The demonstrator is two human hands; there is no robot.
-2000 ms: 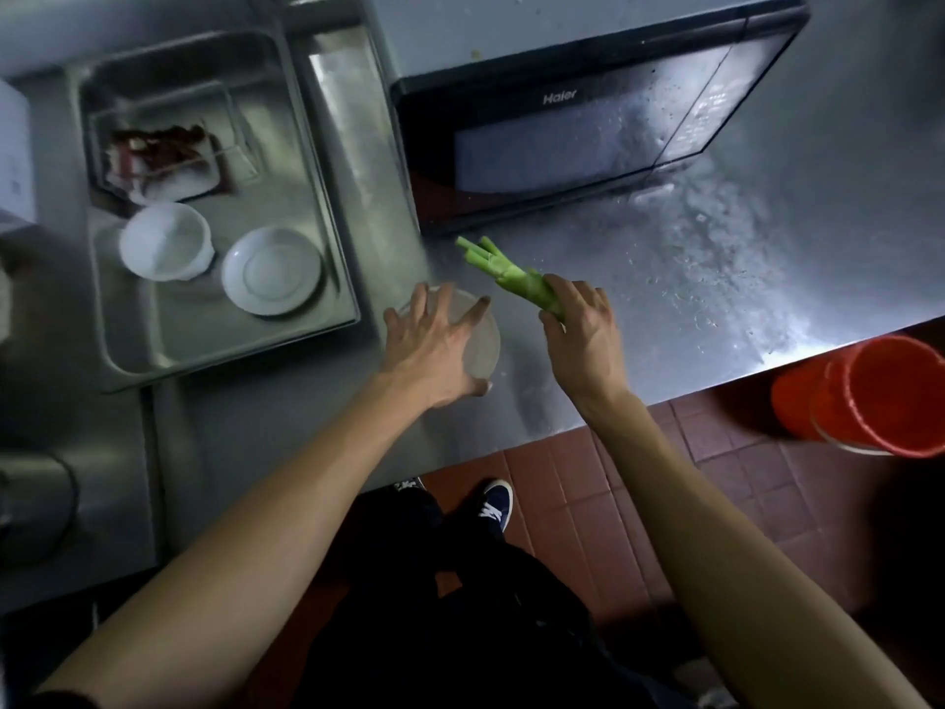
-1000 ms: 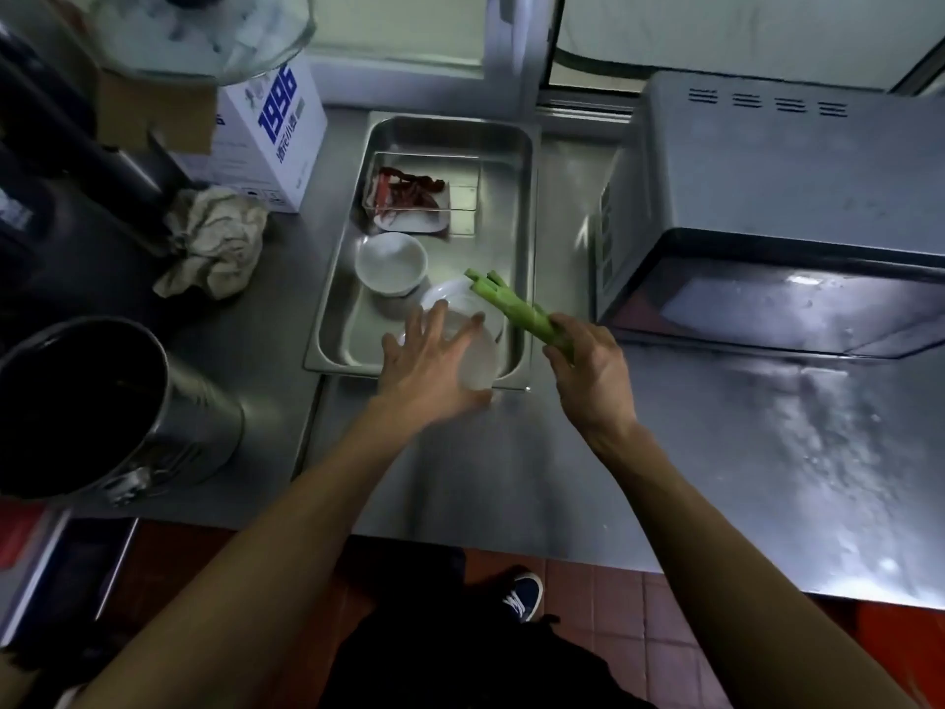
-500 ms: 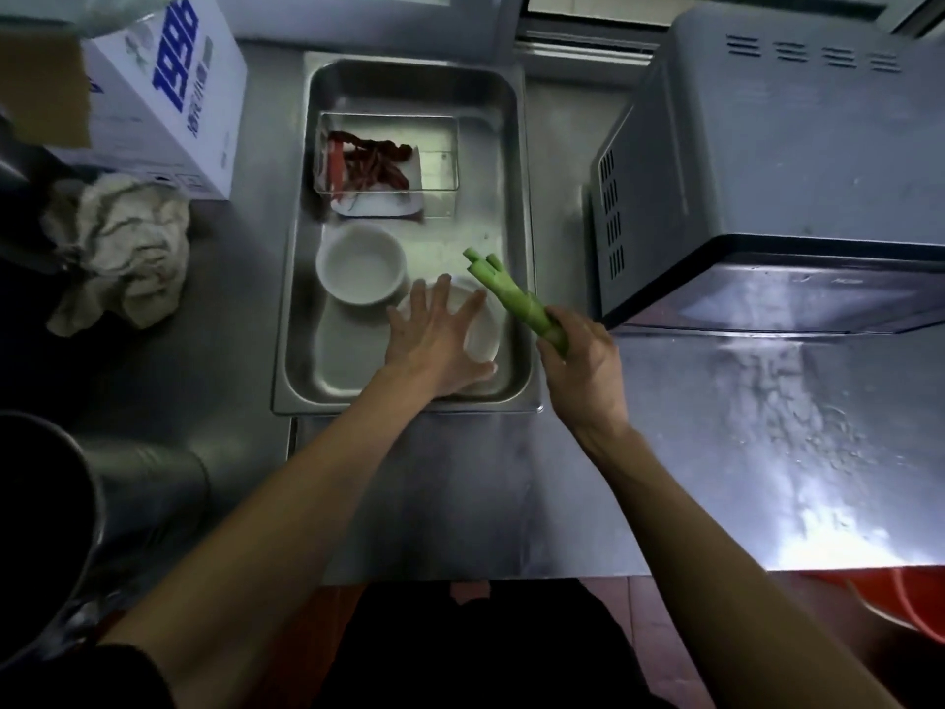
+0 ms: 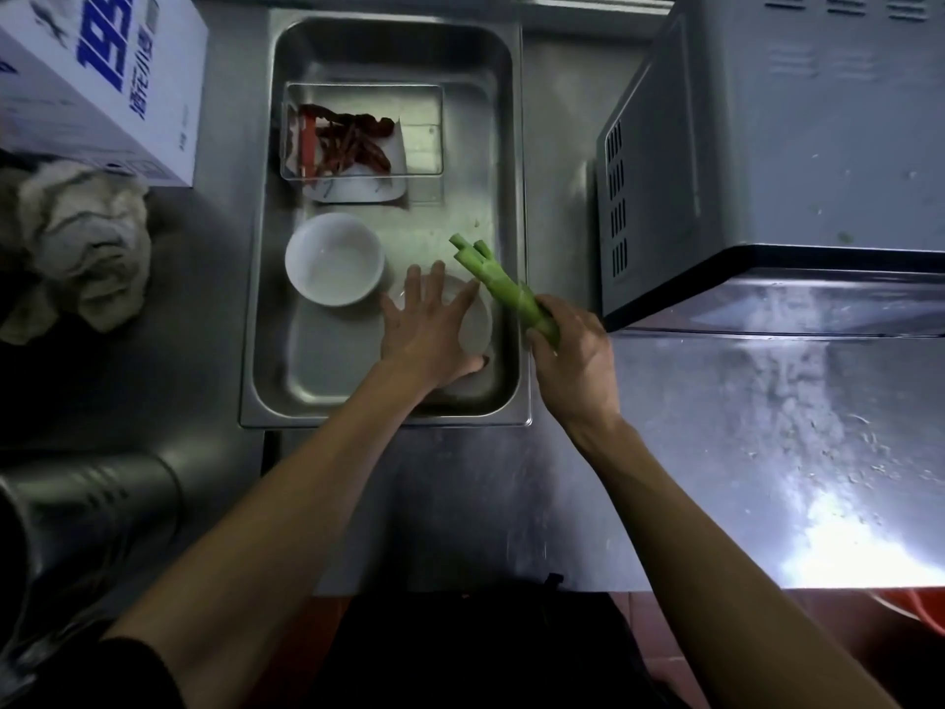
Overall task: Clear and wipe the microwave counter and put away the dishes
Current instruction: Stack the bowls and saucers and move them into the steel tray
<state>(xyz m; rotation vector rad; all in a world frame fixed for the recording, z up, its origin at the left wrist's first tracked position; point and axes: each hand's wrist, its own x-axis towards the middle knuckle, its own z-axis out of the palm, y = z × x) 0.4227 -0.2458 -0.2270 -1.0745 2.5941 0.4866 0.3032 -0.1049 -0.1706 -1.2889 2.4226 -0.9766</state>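
A small white plate (image 4: 476, 319) lies low in the right part of the steel tray (image 4: 516, 197). My left hand (image 4: 429, 335) covers the plate from above, its fingers spread over the top and its thumb hooked at the near rim. A white bowl (image 4: 335, 258) stands just left of it in the tray. My right hand (image 4: 572, 365) grips a bunch of green celery stalks (image 4: 498, 281) by the base, over the tray's right rim. The cut ends point up and to the left. The microwave (image 4: 792, 145) stands to the right on the wet steel counter (image 4: 716, 452).
A clear box holding red chilies (image 4: 358, 140) sits at the far end of the tray. A crumpled rag (image 4: 76, 237) and a white carton (image 4: 102, 69) lie to the left. A large steel pot (image 4: 76, 514) stands at the near left, and a red bucket (image 4: 920, 611) is below the counter edge.
My left hand carried the white plate from the counter in front of the microwave leftward into the steel tray and lowered it there. My right hand followed, still holding the celery.
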